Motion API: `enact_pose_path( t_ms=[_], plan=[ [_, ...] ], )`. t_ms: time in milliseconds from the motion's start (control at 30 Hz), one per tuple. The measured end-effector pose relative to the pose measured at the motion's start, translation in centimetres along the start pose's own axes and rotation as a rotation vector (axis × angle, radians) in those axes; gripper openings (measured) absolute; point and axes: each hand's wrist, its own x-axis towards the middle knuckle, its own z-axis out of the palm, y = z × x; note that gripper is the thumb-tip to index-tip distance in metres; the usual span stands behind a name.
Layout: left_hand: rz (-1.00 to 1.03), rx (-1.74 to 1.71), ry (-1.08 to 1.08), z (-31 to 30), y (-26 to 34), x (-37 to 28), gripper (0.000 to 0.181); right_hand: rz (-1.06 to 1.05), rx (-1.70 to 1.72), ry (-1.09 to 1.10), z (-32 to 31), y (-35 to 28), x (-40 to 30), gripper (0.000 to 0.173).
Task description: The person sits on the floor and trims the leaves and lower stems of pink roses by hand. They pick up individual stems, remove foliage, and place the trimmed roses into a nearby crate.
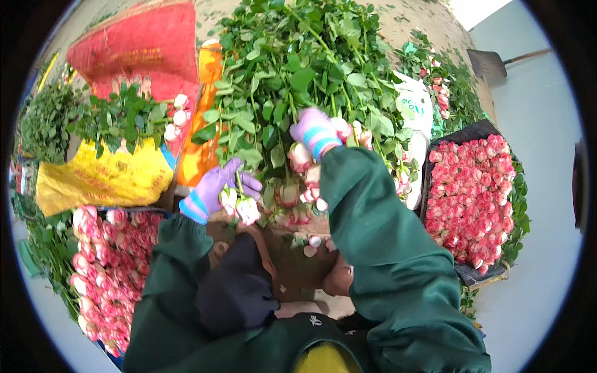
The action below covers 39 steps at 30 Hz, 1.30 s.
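Two white-and-pink rose heads (pixel 246 210) hang below the fingers of my left hand (pixel 224 189), in a purple glove with a blue cuff band; their green stems run up between thumb and fingers. My right hand (pixel 315 130), in a gloved pink and blue-striped cuff, reaches into the large heap of leafy rose stems (pixel 303 70) in front of me. Its fingers are turned away and partly hidden by leaves, so its grip cannot be made out. More pale pink rose heads (pixel 301 157) lie beside and under my right wrist.
A black-lined crate (pixel 425 186) packed with pink roses stands right, another mass of pink roses (pixel 109 265) left. Yellow (pixel 102 179) and red (pixel 140 46) woven sacks lie left; a white sack (pixel 415 107) lies right. A shovel (pixel 487 64) leans near the wall.
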Motion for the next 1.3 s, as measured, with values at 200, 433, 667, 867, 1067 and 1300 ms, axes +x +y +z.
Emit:
enact_pose_path(
  t_ms=[200,433,667,867,1067,1300],
  plan=[
    [0.192,-0.229,-0.125,0.2,0.8,-1.0,0.06,-0.172,1.048,-0.192,-8.7,0.4,-4.7,0.025],
    [0.249,-0.21,-0.208,3.2,3.3,-1.9,0.047,-0.259,0.934,-0.284,-5.2,-0.9,-10.9,0.028],
    [0.121,-0.457,-0.255,2.3,2.6,0.6,0.046,-0.239,0.991,-0.142,-1.9,-2.7,-10.7,0.041],
    [0.246,-0.246,-0.147,1.4,1.7,-0.6,0.034,-0.24,0.97,-0.126,-2.3,-3.7,-11.5,0.04],
    [0.135,-0.486,-0.248,3.8,1.7,-1.8,0.037,-0.335,0.606,0.298,1.9,-3.8,-11.7,0.035],
    [0.016,-0.418,-0.101,4.0,-0.2,-1.6,0.027,-0.371,0.455,0.072,3.5,-2.7,-11.5,0.033]
  ],
)
